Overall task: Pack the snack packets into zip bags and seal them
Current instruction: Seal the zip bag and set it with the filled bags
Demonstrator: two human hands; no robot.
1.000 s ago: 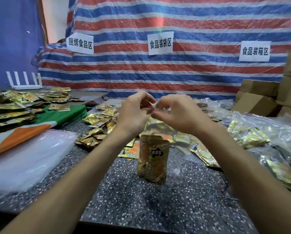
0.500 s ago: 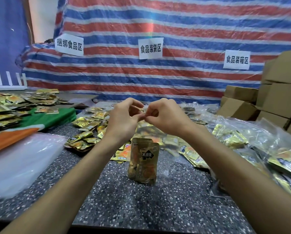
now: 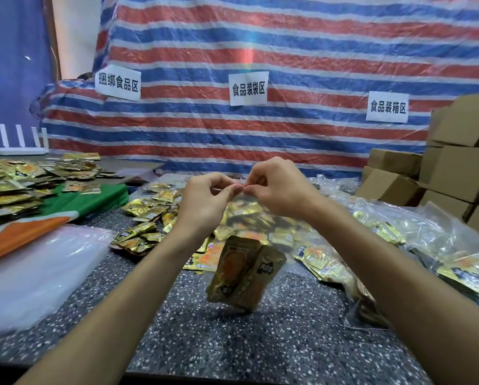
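Zip bag: clear plastic, hangs upright in the air above the speckled table, its bottom edge just off the surface. Held only by its top strip.

Snack packets: gold foil, two can be told apart, sunk to the bottom of the zip bag and tilted with their tops leaning right. Dark label with white print on the front one.

Left hand: at the top strip of the zip bag, left of its middle. Thumb and forefinger pinch the strip; other fingers curled.

Right hand: at the same strip, right of its middle, thumb and forefinger pinching it. The two pinches almost touch. Whether the strip between them is pressed closed: cannot tell.

Around the zip bag:
- Behind and to its left, on the table: loose gold packets in a spread heap.
- Left of it, near the table's front edge: stack of flat clear bags.
- Far left: green and orange cloth with more gold packets lying on it.
- Right of it: filled clear bags, piled, gold packets visible inside.
- Far right, behind those: brown cardboard boxes, stacked.
- Behind everything: red, white and blue striped tarp carrying three white paper signs; the middle sign is directly behind the zip bag.
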